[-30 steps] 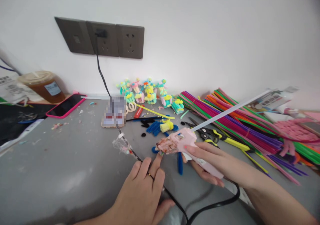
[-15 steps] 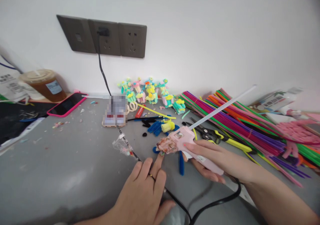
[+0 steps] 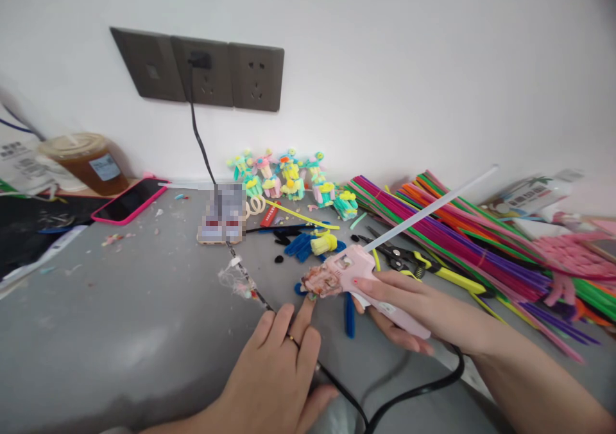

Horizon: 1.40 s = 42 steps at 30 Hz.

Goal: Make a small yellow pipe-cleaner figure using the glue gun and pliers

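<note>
My right hand (image 3: 409, 309) is wrapped around a pale pink hot glue gun (image 3: 353, 267), with a long translucent glue stick (image 3: 433, 209) jutting from its back. Messy brownish glue coats the gun's front, and its tip points left and down. My left hand (image 3: 276, 366) rests palm down, fingers spread, the index finger stretched to the gun's tip; whatever lies under that fingertip is hidden. Dark blue fuzzy pieces show around the tip, among them an upright blue strip (image 3: 349, 315). Behind the gun lies a yellow bundled fuzzy piece (image 3: 323, 243) beside blue ones.
A black power cord (image 3: 337, 382) runs under my left hand and loops by my right wrist. Yellow-black pliers (image 3: 450, 275) and bundled pipe cleaners (image 3: 462, 248) lie right. Small fuzzy figures (image 3: 291, 177) line the wall. Two phones, one pink-cased (image 3: 129, 201), and a drink cup (image 3: 86, 161) stand left.
Almost nothing differs. Both hands and the glue gun hold the same place; the view has shifted very slightly.
</note>
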{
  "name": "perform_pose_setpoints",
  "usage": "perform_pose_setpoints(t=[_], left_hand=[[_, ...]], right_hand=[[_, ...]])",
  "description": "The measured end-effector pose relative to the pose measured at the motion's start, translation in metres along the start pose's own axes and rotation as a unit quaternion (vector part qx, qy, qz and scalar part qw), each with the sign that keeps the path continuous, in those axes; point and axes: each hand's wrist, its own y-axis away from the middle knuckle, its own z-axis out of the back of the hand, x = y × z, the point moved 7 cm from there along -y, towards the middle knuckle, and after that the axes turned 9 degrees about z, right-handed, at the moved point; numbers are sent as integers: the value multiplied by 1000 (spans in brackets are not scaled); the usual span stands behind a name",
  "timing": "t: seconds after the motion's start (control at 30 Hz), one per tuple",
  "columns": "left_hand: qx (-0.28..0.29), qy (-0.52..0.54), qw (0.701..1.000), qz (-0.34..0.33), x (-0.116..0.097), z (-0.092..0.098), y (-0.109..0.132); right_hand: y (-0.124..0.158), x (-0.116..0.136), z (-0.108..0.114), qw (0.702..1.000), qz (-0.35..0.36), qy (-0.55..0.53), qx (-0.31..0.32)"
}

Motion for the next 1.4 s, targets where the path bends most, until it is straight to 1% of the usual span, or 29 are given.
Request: perform_pose_setpoints(t=[0.3,0.53,0.77,0.93,1.0,1.13,1.2,1.3,1.4], left_hand=[[10,-4,1000,2,0,-2,0],[-3,3,1000,5,2,0,-1],[21,-2,1000,4,1,-2,0],[10,-6,1000,-1,0,-1,0],[2,-4,1000,-2,0,0,0],[-8,7,1000,1,0,0,2],[-8,9,1000,2,0,-1,2],[0,11,1000,10,0,-3,2],[8,14,1000,12,0,-3,2]], right_hand=[[2,3,1,999,-7,36,-7],[7,5,6,999,-4,44,-27],[11,5,10,999,30,-13,-25],[12,13,8,992,97,-78,-27],[12,16,7,990,106,-91,-30],[10,12,4,993,70,-88,-34],[10,10,3,994,64,-81,-29],[10,11,3,995,68,-63,-27],[10,7,3,998,36,-43,-30]])
